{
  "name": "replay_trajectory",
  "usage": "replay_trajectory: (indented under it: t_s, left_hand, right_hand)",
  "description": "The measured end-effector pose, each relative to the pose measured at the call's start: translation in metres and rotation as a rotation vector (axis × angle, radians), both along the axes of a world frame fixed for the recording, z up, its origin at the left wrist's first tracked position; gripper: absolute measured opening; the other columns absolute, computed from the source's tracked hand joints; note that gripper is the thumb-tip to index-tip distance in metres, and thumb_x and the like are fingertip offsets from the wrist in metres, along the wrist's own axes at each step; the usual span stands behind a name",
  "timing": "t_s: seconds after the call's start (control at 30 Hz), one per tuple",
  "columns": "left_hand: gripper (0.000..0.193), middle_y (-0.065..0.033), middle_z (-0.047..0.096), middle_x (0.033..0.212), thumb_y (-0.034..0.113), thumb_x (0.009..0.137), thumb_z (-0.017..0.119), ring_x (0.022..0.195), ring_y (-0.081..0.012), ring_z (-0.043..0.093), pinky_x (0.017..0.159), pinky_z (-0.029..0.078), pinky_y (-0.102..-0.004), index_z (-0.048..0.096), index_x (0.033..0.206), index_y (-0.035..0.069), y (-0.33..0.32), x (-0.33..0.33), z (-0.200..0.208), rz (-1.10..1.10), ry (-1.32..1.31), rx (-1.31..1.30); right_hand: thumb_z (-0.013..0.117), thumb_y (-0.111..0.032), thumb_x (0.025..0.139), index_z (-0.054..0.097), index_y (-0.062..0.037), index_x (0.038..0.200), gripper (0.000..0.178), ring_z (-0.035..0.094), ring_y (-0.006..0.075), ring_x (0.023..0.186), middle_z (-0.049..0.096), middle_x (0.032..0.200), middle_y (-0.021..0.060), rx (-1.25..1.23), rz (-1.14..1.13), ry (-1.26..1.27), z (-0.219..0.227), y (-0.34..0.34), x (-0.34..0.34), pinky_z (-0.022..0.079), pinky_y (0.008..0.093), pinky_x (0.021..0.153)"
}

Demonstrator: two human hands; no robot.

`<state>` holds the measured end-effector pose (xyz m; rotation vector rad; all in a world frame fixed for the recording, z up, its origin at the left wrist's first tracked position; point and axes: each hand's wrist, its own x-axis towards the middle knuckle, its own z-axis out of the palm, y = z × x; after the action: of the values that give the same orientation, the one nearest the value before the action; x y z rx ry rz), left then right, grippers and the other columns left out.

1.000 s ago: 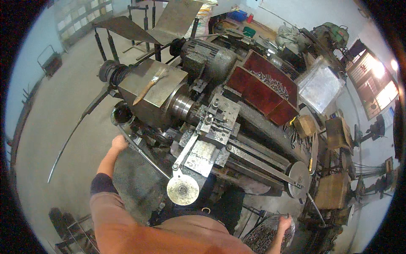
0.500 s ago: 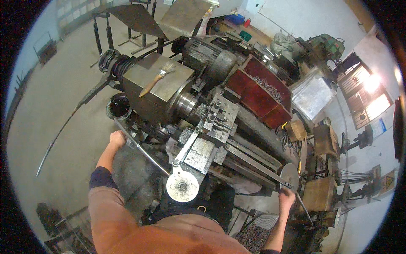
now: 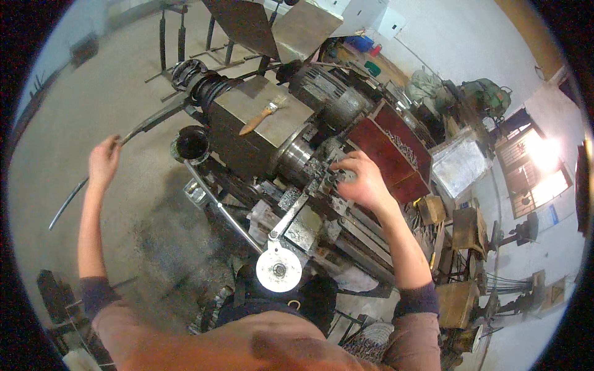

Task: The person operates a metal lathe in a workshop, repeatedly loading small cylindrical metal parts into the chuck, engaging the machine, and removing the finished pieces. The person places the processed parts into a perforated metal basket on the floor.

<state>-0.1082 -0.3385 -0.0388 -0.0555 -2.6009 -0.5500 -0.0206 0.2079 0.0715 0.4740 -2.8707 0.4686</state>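
Note:
In front of me stands a small, greasy lathe with a boxy headstock (image 3: 247, 133) and a bright chuck (image 3: 297, 156). At the left, my left hand (image 3: 104, 162) is closed around a long curved lever (image 3: 154, 117) that reaches out from the headstock's far end. My right hand (image 3: 366, 182) is over the tool post (image 3: 322, 185) beside the chuck, fingers bent together; whatever they pinch is too small to make out. A straight metal rod (image 3: 223, 210) slants down to a round pale disc (image 3: 278, 270) close to my body. A wooden-handled brush (image 3: 263, 119) lies on the headstock.
Behind the chuck is a dark red box (image 3: 390, 148) holding small metal pieces. A motor (image 3: 331, 93) sits at the back, a dark round cup (image 3: 190, 144) by the headstock. A silvery sheet-covered block (image 3: 459, 162) and cardboard boxes (image 3: 470, 230) stand right. Below is a basket (image 3: 374, 339) of small parts.
My left hand has left the straight rod and moved out left onto the curved lever. My right hand has come from the right-hand lever to the tool post. The view has shifted slightly.

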Motion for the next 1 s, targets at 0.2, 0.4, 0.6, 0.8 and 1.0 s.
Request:
replay_trajectory:
  t_s: [0.2, 0.4, 0.6, 0.8, 1.0]
  left_hand:
    - [0.046, -0.0202, 0.062, 0.086, 0.046, 0.091, 0.037, 0.087, -0.0348, 0.059, 0.074, 0.046, -0.0402, 0.064, 0.097, 0.008, -0.066, 0.016, -0.026, 0.431, -0.315, -0.212]
    - [0.055, -0.0197, 0.062, 0.085, 0.054, 0.090, 0.032, 0.081, -0.0379, 0.058, 0.072, 0.045, -0.0440, 0.067, 0.089, 0.012, -0.090, -0.006, -0.050, 0.422, -0.194, -0.145]
    - [0.055, -0.0199, 0.063, 0.084, 0.051, 0.090, 0.032, 0.084, -0.0377, 0.060, 0.074, 0.046, -0.0449, 0.067, 0.083, 0.008, -0.111, -0.030, -0.050, 0.469, -0.200, -0.141]
    - [0.056, -0.0217, 0.063, 0.081, 0.050, 0.088, 0.035, 0.080, -0.0373, 0.061, 0.072, 0.046, -0.0463, 0.064, 0.085, 0.002, -0.033, 0.037, -0.049, 0.518, -0.216, -0.174]
    - [0.053, -0.0176, 0.064, 0.089, 0.052, 0.088, 0.035, 0.089, -0.0342, 0.060, 0.075, 0.045, -0.0442, 0.066, 0.092, 0.009, 0.010, 0.078, -0.011, 0.538, -0.445, 0.015]
  right_hand:
    - [0.058, -0.021, 0.057, 0.069, -0.0070, 0.088, 0.036, 0.059, 0.0297, 0.083, 0.064, 0.078, 0.0147, 0.493, -0.092, -0.401, -0.021, -0.036, -0.064, 0.044, 0.0370, 0.083]
    - [0.058, -0.024, 0.056, 0.070, -0.0121, 0.087, 0.035, 0.059, 0.0316, 0.084, 0.063, 0.084, 0.0165, 0.181, -0.144, -0.221, -0.024, -0.006, -0.059, 0.047, 0.0371, 0.077]
    - [0.060, -0.028, 0.058, 0.072, -0.0157, 0.080, 0.028, 0.056, 0.0301, 0.094, 0.065, 0.086, 0.0140, 0.192, -0.092, -0.321, -0.037, -0.027, -0.059, 0.044, 0.0375, 0.086]
    - [0.060, -0.025, 0.054, 0.070, -0.0066, 0.072, 0.028, 0.063, 0.0327, 0.070, 0.063, 0.069, 0.0187, 0.179, -0.128, -0.205, -0.054, -0.033, -0.070, 0.050, 0.0372, 0.069]
    - [0.065, -0.022, 0.055, 0.066, 0.0008, 0.073, 0.030, 0.064, 0.0345, 0.076, 0.064, 0.079, 0.0213, 0.210, -0.188, -0.252, -0.055, -0.042, -0.069, 0.052, 0.0382, 0.073]
